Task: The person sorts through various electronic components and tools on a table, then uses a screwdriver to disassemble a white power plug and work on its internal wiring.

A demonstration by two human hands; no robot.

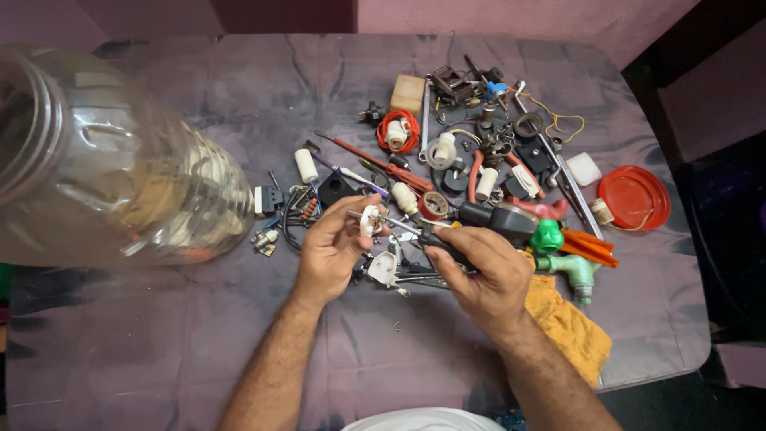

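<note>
My left hand (pixel 331 251) pinches a small white plug part (pixel 369 220) between thumb and fingers, above the table. My right hand (pixel 483 271) grips a screwdriver (pixel 399 227) by its dark handle, and the metal shaft points left into the white part. Just below the hands lies another white plug piece (pixel 384 268) on the cloth. Both forearms come in from the bottom edge.
A big clear plastic jar (pixel 112 160) lies on its side at the left. Several tools, wire coils, sockets and fittings are heaped at centre right, with a red lid (pixel 634 197), a green tap fitting (pixel 570 270), orange-handled pliers (pixel 589 247) and a yellow rag (pixel 568 327). The table's right edge (pixel 702 319) is close.
</note>
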